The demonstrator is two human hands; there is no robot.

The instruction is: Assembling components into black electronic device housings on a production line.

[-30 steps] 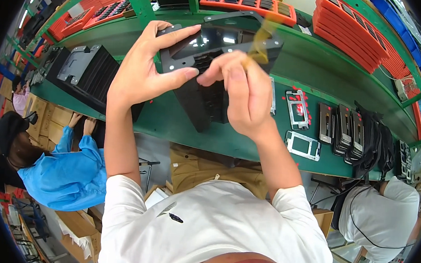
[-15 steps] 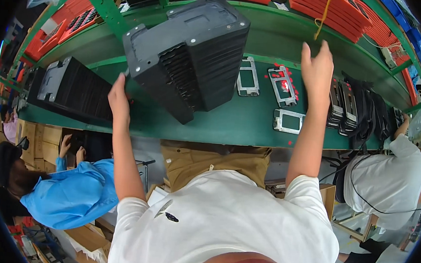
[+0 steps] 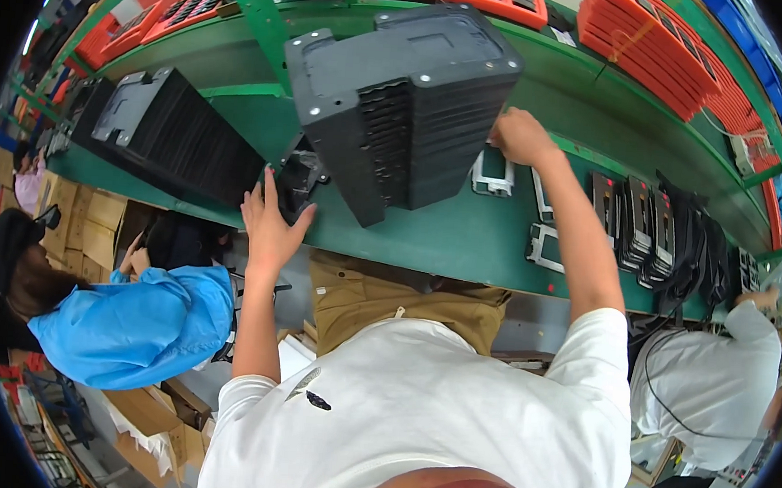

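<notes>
My right hand (image 3: pixel 524 137) is closed beside the tall stack of black trays (image 3: pixel 417 128), its fingertips at the far end of a silver metal frame (image 3: pixel 492 184). What they pinch, if anything, is hidden. My left hand (image 3: pixel 275 222) is open, fingers spread and empty, close to the near end of a second black tray stack (image 3: pixel 176 143). A dark, glossy part (image 3: pixel 302 172) lies on the green bench beyond its fingertips. Two more silver frames lie by my right forearm: one partly hidden frame (image 3: pixel 540 196) and a nearer frame (image 3: pixel 536 246).
Thin metal-faced parts (image 3: pixel 635 225) stand in rows at the right, beside black straps or bags (image 3: pixel 682 228). Green shelf posts (image 3: pixel 254 21) and red trays (image 3: pixel 640 48) rise behind the bench. One co-worker in blue (image 3: pixel 145 317) is at left, another in white (image 3: pixel 703 384) at right.
My right hand has come down and left from above the frames and closed. My left hand has drawn nearer to me and spread its fingers. The view has shifted.
</notes>
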